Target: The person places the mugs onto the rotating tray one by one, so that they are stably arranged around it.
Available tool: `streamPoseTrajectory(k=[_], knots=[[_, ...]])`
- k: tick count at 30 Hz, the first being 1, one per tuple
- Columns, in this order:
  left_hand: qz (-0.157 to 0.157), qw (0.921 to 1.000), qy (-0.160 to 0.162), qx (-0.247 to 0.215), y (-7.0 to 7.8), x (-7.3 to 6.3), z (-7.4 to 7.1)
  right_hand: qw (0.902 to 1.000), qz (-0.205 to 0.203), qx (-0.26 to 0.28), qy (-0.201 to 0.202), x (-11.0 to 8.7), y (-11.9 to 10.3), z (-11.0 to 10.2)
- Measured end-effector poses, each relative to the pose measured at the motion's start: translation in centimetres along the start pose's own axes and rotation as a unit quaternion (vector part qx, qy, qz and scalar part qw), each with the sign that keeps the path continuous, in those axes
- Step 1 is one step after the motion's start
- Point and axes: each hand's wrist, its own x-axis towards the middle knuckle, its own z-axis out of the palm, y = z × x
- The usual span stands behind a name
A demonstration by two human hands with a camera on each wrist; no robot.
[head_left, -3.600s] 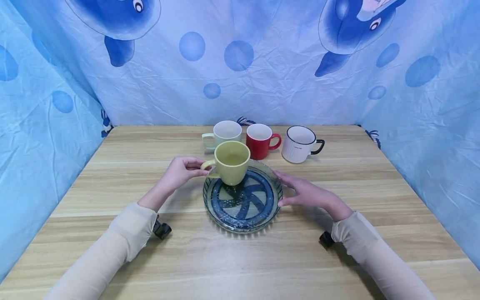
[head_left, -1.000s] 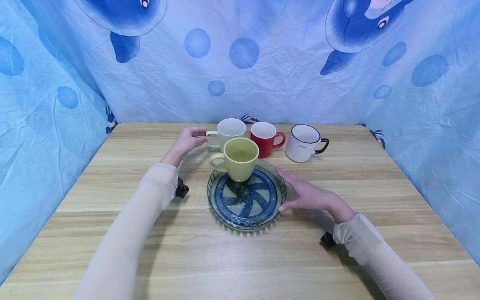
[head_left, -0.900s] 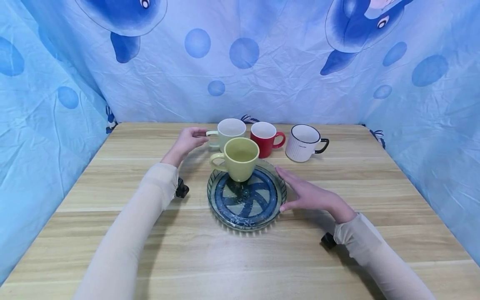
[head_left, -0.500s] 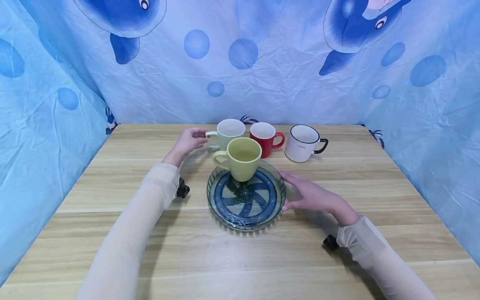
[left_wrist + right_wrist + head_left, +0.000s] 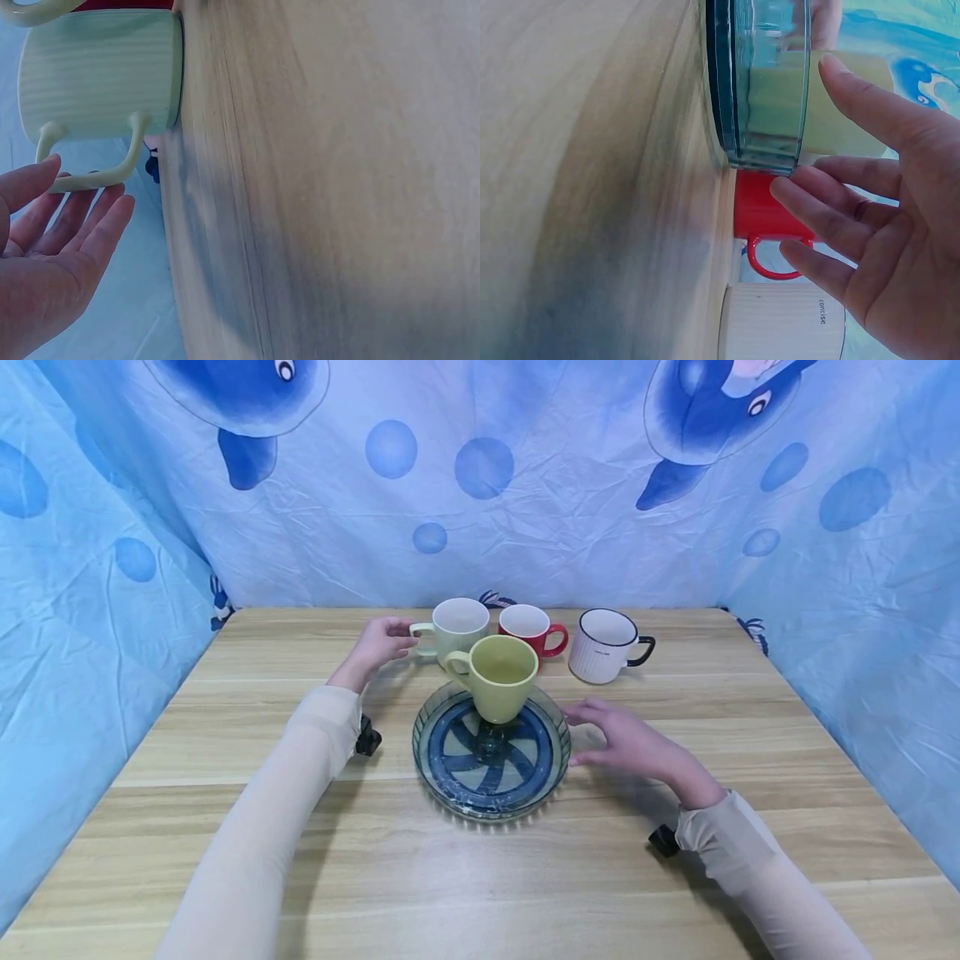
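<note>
In the head view my left hand [image 5: 375, 649] reaches to the back of the table and holds the handle of a pale green mug [image 5: 459, 620]. The left wrist view shows thumb and fingers on either side of that handle [image 5: 94, 180]. A yellow-green mug [image 5: 502, 681] stands upright at the back of a round glass dish [image 5: 555, 777] with a blue swirl pattern. My right hand [image 5: 630, 743] is at the dish's right side, fingers loosely bent, thumb and fingertips at the rim. Whether they all touch the glass, I cannot tell.
A red mug [image 5: 555, 642], partly hidden by the yellow-green one, stands beside the pale green mug. Right of it is a white mug [image 5: 596, 662] with a black rim and handle. Behind the wooden table [image 5: 480, 893] hangs a blue curtain [image 5: 570, 552] with whales.
The left hand let go of the yellow-green mug earlier and moved back to the pale green mug's handle. The yellow-green mug has shifted right and turned in the dish; the right hand's fingers have bent slightly.
</note>
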Motion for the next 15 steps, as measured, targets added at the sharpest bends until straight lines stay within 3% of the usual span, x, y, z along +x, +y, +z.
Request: streamPoseTrajectory(k=[10, 15], knots=[[-0.002, 1.0000, 0.000, 0.007, -0.17, 0.09, 0.25, 0.9995, -0.025, -0.002, 0.019, 0.26, 0.26, 0.49], [-0.006, 1.0000, 0.002, -0.001, -0.22, 0.32, 0.27, 0.9999, -0.017, -0.001, 0.001, 0.33, 0.24, 0.48]])
